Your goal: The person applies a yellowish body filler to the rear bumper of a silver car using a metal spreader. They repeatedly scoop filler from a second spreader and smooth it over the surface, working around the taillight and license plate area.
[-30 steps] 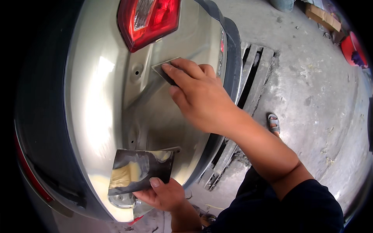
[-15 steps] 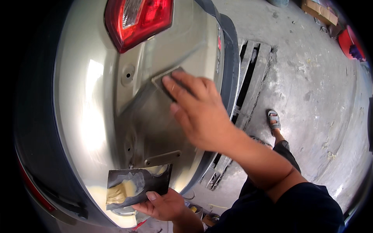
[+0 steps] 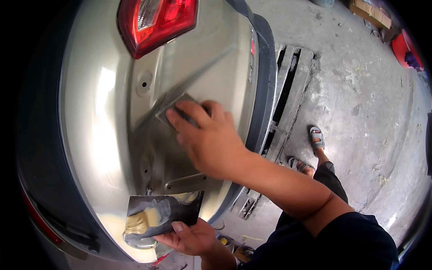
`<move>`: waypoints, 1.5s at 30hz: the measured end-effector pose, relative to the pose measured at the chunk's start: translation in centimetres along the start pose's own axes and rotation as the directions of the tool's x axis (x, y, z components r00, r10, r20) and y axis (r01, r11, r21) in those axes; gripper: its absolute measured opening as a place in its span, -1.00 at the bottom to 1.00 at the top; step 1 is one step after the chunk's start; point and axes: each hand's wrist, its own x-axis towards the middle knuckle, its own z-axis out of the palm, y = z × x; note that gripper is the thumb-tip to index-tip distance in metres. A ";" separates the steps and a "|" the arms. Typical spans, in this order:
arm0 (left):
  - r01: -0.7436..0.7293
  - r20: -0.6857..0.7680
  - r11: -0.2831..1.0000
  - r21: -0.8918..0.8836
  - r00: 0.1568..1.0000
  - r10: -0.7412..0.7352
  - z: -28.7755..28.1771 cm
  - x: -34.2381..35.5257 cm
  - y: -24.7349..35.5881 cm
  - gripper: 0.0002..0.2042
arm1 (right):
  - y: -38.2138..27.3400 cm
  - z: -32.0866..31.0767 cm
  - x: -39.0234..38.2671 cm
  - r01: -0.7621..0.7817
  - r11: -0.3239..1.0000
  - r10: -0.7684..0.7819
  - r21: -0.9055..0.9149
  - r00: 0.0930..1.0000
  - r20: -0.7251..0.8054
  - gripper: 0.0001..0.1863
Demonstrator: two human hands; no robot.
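In my right hand [image 3: 209, 135] is a thin, dark rectangular spreader [image 3: 180, 108], fingers pressed on its back. It lies against the grey-beige car body panel [image 3: 108, 144], beside a slanting crease, and is partly covered by my fingers. My left hand [image 3: 191, 236] grips the lower edge of a flat dark board [image 3: 180, 211], thumb on top. A mound of cream-coloured body filler [image 3: 141, 220] sits at the board's left end, with thin smears around it. Pale filler patches also show on the car near the board.
A red tail light [image 3: 159, 22] is above the work area, and a dark bumper strip [image 3: 265, 67] runs down the car's right side. A slotted floor grate [image 3: 290, 99] lies beyond it. At the upper right are a cardboard box [image 3: 371, 13] and a red basin [image 3: 402, 49].
My right hand has moved down and left across the panel with the spreader. The board in my left hand has shifted slightly right. The view has shifted a little.
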 end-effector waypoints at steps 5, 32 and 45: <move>0.018 -0.081 1.000 0.024 0.997 -0.016 -0.5 -0.4 0.5 -0.32 | 1.4 -1.4 0.2 0.015 1.000 -0.012 0.027 0.992 -0.123 -0.45; 0.057 0.010 0.998 -0.013 0.998 -0.057 0.3 0.3 0.0 -0.31 | 1.6 -4.4 0.6 -0.053 0.997 0.053 0.047 0.999 -0.008 -0.50; 0.157 0.061 0.965 -0.208 0.987 -0.148 1.6 0.4 0.1 -0.32 | 6.8 -8.8 8.9 0.093 0.990 -0.088 -0.103 0.995 0.056 -0.63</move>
